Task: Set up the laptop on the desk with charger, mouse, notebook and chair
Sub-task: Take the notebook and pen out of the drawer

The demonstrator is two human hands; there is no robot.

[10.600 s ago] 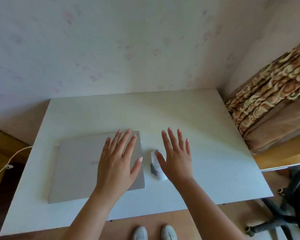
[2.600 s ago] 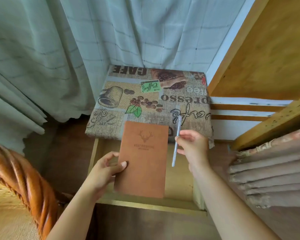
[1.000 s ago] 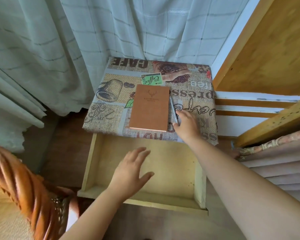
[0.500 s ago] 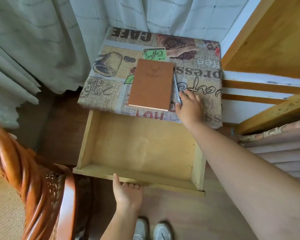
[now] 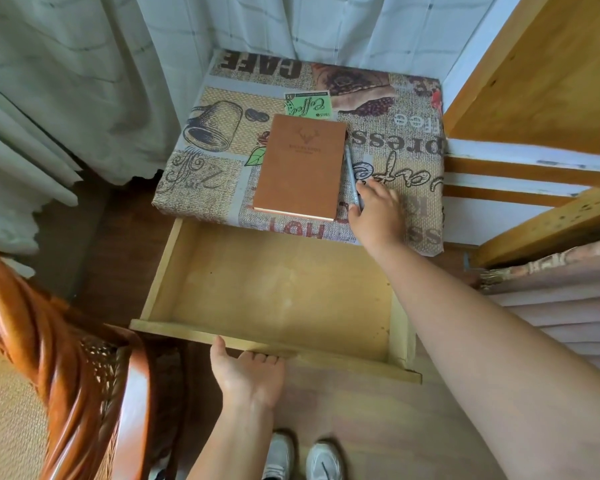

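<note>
Since 0.5 s ago little has shifted: notebook (image 5: pixel 300 167) and pen (image 5: pixel 352 174) lie where they were, and the left hand (image 5: pixel 248 370) remains at the drawer front.

Head view. Brown notebook lies closed and flat on the coffee-print cloth (image 5: pixel 409 188) covering the small cabinet top, cover up, deer emblem showing. Pen lies just beside its right edge, about parallel to it. Right hand (image 5: pixel 378 211) rests on the cloth; fingertips touch the pen's near end, fingers mostly straight, though whether they pinch it is unclear from this angle. Left hand: fingers curled over the front rail of the pulled-out wooden drawer (image 5: pixel 274 289), thumb on the near side.

Surroundings: pale curtain (image 5: pixel 84 81) behind and left; rattan chair (image 5: pixel 66 375) at lower left, blurred; wooden frame (image 5: pixel 551 81) at right; white shoes (image 5: pixel 302 459) on the floor below.
</note>
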